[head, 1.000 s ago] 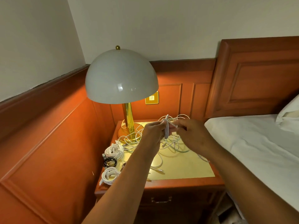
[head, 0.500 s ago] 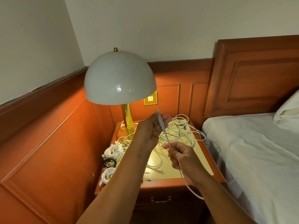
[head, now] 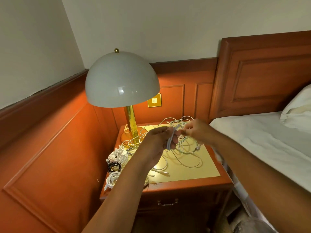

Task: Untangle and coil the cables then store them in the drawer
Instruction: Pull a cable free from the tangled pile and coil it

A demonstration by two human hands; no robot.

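head view shows the left hand (head: 156, 145) gripping a half-wound white cable (head: 170, 140) while the right hand (head: 196, 131) pinches its strand just beside, so each new loop should match the others, fed with even tension.

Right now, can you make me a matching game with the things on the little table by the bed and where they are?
Things:
1. lamp
2. black cable coil
3. loose white cable tangle
4. cable bundle

Places:
A. held in the left hand, with the right hand pinching its strand
B. spread over the middle of the nightstand top
C. back left corner of the nightstand
D. between two white coils at the nightstand's left edge

Pairs: 1-C, 2-D, 3-B, 4-A
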